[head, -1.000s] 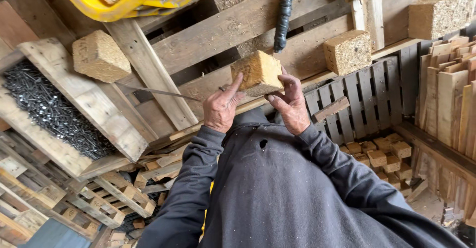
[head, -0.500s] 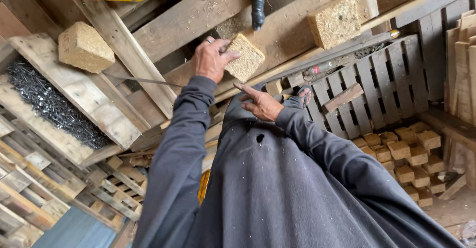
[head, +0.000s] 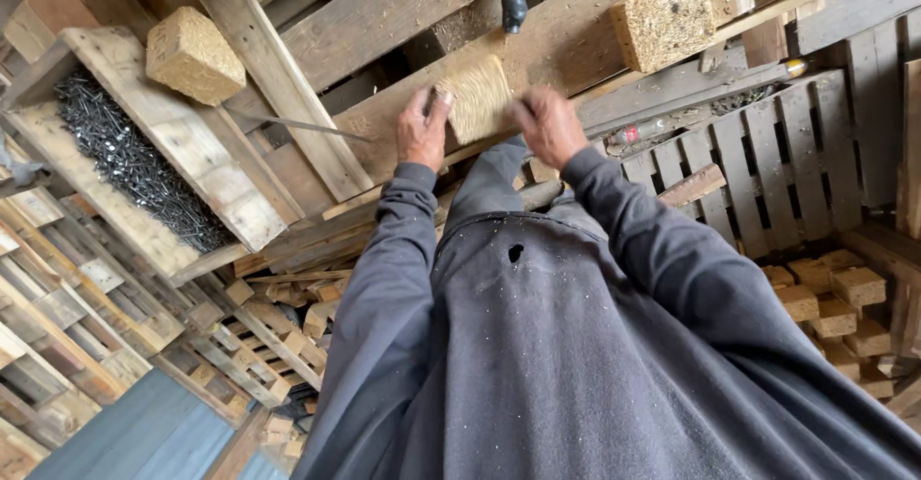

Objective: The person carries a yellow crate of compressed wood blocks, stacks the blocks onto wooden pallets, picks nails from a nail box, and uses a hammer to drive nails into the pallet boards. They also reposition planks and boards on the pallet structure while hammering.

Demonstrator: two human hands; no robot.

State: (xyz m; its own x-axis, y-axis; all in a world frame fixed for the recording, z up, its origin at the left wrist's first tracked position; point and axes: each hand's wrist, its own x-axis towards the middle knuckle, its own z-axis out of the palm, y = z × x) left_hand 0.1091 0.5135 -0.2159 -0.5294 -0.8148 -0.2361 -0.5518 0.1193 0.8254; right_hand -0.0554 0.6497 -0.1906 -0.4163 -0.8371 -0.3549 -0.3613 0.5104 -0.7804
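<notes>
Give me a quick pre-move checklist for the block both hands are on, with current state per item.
1. Left hand on the chipboard block: ok, it touches the block's left side.
2. Right hand on the block: ok, it touches the right side, though blurred.
3. Block seated flat on the wide plank: cannot tell, the underside is hidden.
4. Neighbouring blocks apart from the hands: ok, the left block and the right block stand clear.
5. Tray of nails clear of both hands: ok, it lies off to the left.
</notes>
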